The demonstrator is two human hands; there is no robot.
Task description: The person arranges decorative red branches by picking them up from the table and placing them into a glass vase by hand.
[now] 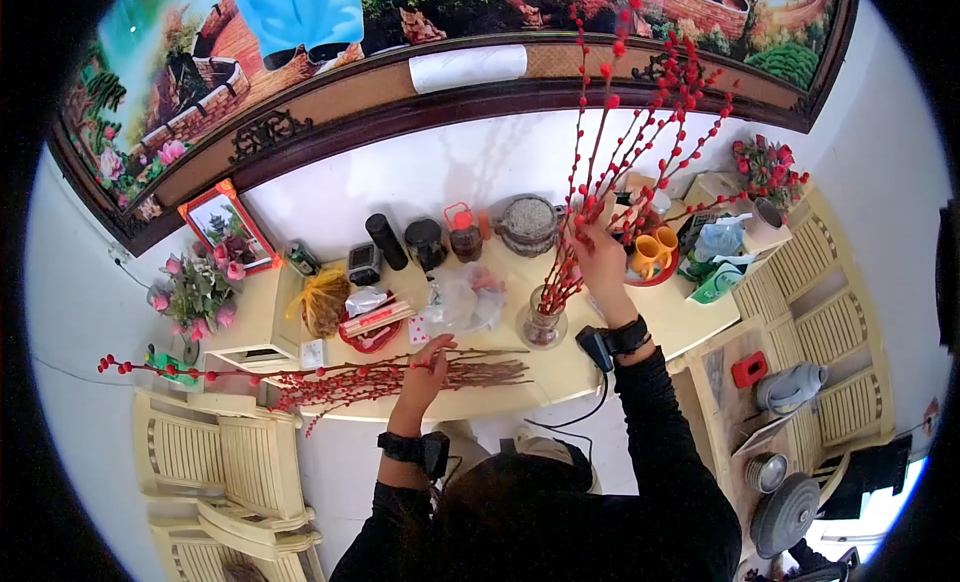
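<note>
Red berry branches (640, 142) stand fanned out in a clear glass vase (542, 327) near the table's front edge. My right hand (602, 267) is closed around their stems above the vase's mouth. To the left, my left hand (425, 374) pinches one long berry branch (220, 373), whose berried end points left. Beneath that hand lies a pile of similar branches (340, 389) along the front edge, bare stems toward the right. My fingers partly hide the stems in both places.
On the cream table (600, 367) are a red basket (372, 327), a plastic bag (465, 300), a stone-like pot (528, 225) and orange cups (655, 250). Pink flowers (195, 292) stand at left. A framed picture (420, 87) hangs behind; wooden chairs (225, 462) flank the table.
</note>
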